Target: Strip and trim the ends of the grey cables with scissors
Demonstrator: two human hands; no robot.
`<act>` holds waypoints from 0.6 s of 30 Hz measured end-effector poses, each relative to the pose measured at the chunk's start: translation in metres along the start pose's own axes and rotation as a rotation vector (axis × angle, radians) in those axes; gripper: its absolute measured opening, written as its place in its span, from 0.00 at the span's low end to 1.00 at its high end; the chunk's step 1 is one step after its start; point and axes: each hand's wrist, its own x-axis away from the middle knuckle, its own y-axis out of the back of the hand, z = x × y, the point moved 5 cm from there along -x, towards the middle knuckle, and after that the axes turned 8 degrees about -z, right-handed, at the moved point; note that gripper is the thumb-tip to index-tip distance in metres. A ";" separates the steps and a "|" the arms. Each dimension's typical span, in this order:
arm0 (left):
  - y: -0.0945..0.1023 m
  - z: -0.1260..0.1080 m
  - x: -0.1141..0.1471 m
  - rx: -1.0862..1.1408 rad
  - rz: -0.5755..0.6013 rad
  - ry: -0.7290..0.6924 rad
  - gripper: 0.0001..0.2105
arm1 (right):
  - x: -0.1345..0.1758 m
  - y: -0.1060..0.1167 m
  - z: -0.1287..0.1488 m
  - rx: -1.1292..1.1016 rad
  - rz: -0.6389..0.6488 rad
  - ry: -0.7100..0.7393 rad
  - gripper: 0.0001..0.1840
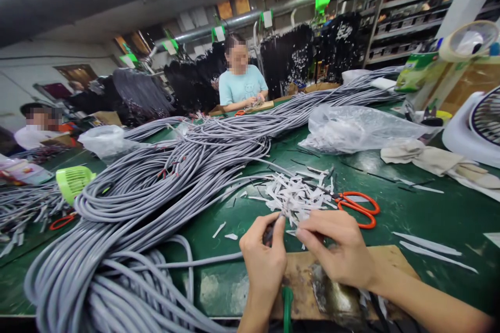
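My left hand is closed around the end of a grey cable, which runs in from the left. Just to the right, my right hand pinches its thumb and fingers together close to the cable's end; what lies in that pinch is too small to make out. Beyond both hands spreads a pile of white paper-like scraps. Orange-handled scissors lie at the pile's right side, their blades partly under the scraps. Below my hands is a worn wooden board with a dark metal piece on it.
Bundles of grey cable cover the green table from front left to back right. A plastic bag, gloves, a fan and a green basket stand around. A co-worker sits opposite.
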 end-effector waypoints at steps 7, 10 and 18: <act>0.001 0.001 -0.001 -0.050 0.022 0.001 0.09 | 0.003 -0.013 -0.019 0.050 0.109 -0.205 0.12; 0.001 -0.002 -0.001 -0.049 0.031 -0.036 0.09 | 0.005 -0.018 -0.024 0.040 0.148 -0.238 0.13; 0.000 -0.005 0.001 -0.036 0.057 -0.062 0.08 | 0.005 -0.017 -0.022 0.023 0.145 -0.251 0.14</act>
